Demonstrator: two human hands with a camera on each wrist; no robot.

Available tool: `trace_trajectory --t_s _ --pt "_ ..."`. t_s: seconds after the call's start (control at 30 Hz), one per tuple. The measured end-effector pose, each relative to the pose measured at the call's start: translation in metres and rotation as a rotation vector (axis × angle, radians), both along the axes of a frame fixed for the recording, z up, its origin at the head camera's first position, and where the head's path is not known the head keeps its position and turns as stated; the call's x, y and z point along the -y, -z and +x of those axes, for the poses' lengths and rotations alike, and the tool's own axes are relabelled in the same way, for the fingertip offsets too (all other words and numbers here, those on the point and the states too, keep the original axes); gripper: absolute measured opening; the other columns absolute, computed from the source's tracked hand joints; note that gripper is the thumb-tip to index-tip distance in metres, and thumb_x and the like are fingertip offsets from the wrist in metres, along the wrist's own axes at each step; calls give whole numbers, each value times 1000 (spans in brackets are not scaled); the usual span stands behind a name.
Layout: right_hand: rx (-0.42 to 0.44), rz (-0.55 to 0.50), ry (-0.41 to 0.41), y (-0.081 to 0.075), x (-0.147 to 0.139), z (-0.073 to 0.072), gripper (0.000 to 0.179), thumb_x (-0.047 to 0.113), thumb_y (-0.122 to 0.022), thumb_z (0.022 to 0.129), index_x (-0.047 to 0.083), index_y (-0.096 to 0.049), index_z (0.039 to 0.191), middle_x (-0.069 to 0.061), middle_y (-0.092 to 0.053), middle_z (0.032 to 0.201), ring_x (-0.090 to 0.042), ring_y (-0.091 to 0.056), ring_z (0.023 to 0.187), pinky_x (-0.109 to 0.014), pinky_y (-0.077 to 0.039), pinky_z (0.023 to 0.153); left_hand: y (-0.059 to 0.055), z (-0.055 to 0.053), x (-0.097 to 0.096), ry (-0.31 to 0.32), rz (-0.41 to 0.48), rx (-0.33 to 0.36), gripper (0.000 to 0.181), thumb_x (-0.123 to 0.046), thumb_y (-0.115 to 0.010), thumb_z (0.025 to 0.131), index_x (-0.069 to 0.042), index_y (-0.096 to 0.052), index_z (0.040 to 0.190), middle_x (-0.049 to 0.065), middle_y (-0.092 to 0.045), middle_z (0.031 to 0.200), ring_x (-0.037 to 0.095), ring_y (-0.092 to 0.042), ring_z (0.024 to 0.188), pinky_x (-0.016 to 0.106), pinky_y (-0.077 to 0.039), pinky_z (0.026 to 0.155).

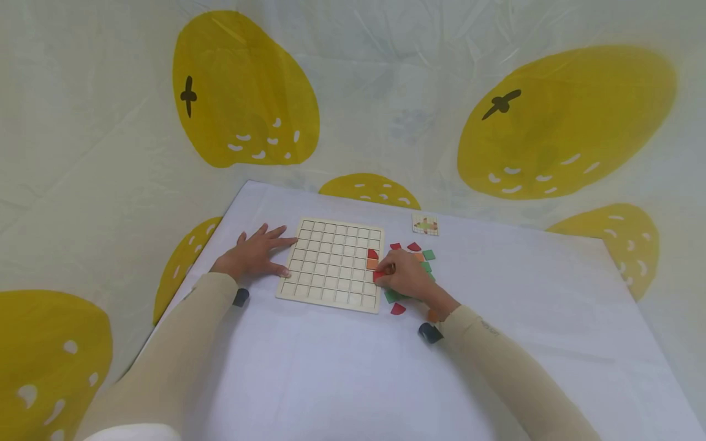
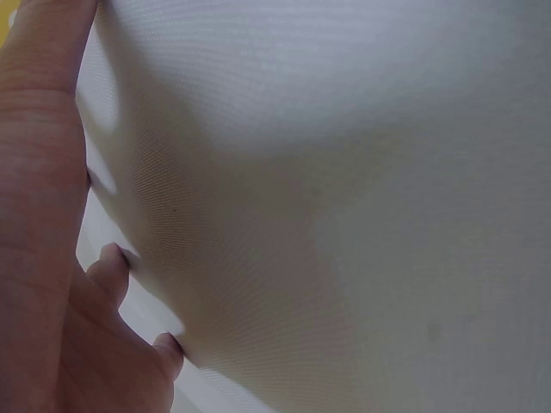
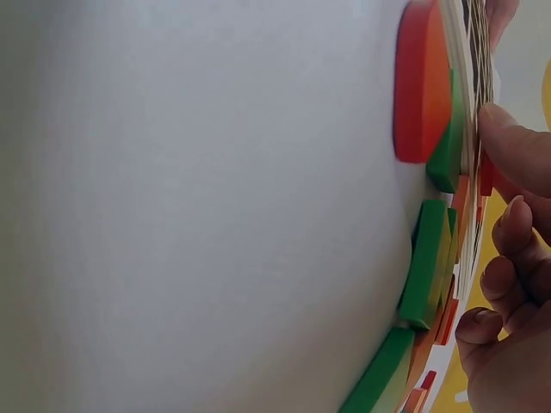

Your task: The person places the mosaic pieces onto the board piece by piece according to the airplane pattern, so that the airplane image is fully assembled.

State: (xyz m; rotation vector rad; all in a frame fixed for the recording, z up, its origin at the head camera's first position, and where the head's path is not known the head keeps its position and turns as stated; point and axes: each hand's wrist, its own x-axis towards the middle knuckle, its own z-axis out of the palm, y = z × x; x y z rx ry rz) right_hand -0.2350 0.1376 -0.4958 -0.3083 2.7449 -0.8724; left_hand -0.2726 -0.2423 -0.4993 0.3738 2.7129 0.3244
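A pale wooden grid board lies on the white table. On its right edge column sit a red quarter-circle piece and, just below, an orange square piece. My right hand pinches a red piece at the square under the orange one; fingers partly cover its shape. In the right wrist view, that red piece shows by the thumb at the board's edge. My left hand spreads its fingers at the board's left side, with thumb and a fingertip touching the edge.
Right of the board lie several loose pieces, among them a green square, a red quarter circle and an orange piece, partly behind the wrist. A small pattern card lies farther back. A patterned sheet hangs behind the table.
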Motion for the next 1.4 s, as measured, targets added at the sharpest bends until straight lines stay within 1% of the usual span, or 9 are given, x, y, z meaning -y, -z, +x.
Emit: trace_trajectory --t_s 0.13,0.27,0.37,0.5,0.67,0.93,1.2,1.4 --pt "1 0 5 1 1 -1 27 24 -86 87 16 -80 112 -1 -67 96 -20 -58 95 -27 -55 69 0 0 0 2 9 2 96 -71 -78 78 -46 -36 160 0 -14 178 43 1 164 81 -1 121" --pt "21 -8 16 1 4 -2 29 25 -87 86 16 -80 112 -1 -67 95 -20 -59 94 -26 -56 67 -1 0 0 3 12 4 96 -71 -77 78 -46 -35 160 0 -14 178 43 2 164 81 0 121" --pt "27 -14 19 1 6 -2 29 26 -87 86 16 -80 112 -1 -67 95 -20 -59 94 -26 -55 67 -2 0 0 -3 10 10 97 -72 -77 77 -46 -34 160 0 -13 178 42 3 164 80 1 122" --pt "9 -19 5 1 9 -3 28 25 -88 85 16 -80 110 -1 -66 93 -21 -59 92 -26 -53 69 -1 0 0 -1 6 8 98 -75 -75 76 -47 -33 161 -2 -11 178 41 4 164 80 1 122" --pt "-2 -22 -11 -1 12 -3 25 24 -88 85 15 -80 107 -2 -64 91 -21 -57 91 -27 -51 70 -1 0 0 -1 6 3 98 -74 -76 76 -47 -34 160 -1 -12 178 41 4 165 80 1 122" --pt "-12 -24 -30 1 13 -4 27 23 -88 85 14 -80 109 -2 -65 92 -20 -57 91 -26 -50 70 -3 2 -1 -4 12 2 98 -74 -76 76 -46 -35 160 0 -13 178 42 3 164 80 1 122" --pt "-13 -37 -28 0 15 -3 28 21 -88 85 12 -80 110 -3 -66 92 -21 -57 91 -27 -50 72 -4 3 -2 -8 10 2 96 -71 -77 77 -47 -35 160 -1 -13 178 41 4 164 80 0 122" --pt "-19 -33 -23 1 16 -3 30 23 -88 85 11 -80 111 -3 -66 93 -21 -58 91 -27 -51 72 -4 3 -1 4 12 0 97 -71 -77 77 -45 -34 161 0 -12 178 42 4 164 80 1 122"
